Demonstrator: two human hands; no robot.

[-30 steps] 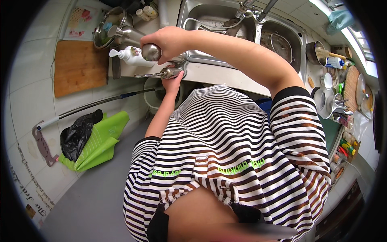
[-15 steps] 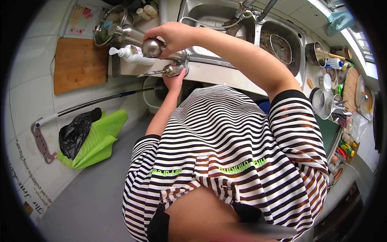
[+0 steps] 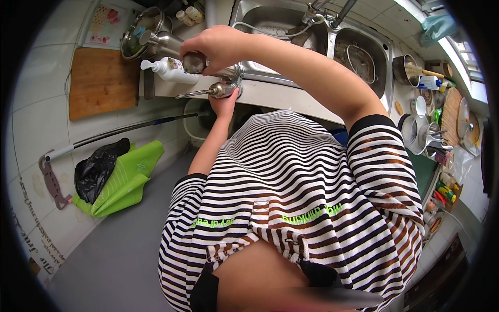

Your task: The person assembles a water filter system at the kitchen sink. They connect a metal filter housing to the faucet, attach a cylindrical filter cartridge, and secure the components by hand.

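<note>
On the counter edge stands a shiny metal assembly (image 3: 234,73) with a cylindrical body. My right hand (image 3: 221,47) reaches over it from above, fingers curled around a rounded metal piece (image 3: 194,63). Lower down, my left hand (image 3: 223,105) is closed around a narrower metal fitting (image 3: 223,91), from which a thin curved metal rod (image 3: 192,95) sticks out leftward. A larger metal cylinder (image 3: 167,44) lies just beyond my right fingers. Beside it is a white pump bottle (image 3: 174,72). My fingers partly hide how the metal pieces join.
A double steel sink (image 3: 389,67) fills the far counter. To the left, a wooden cutting board (image 3: 99,86) leans on the tiles near a metal bowl (image 3: 126,47). A long-handled mop (image 3: 119,129) and a green bag (image 3: 138,179) are below. Pots (image 3: 408,70) crowd the right counter.
My right hand has shifted slightly left with the rounded metal piece, whose visible end has turned and looks darker. My left hand stays around the fitting.
</note>
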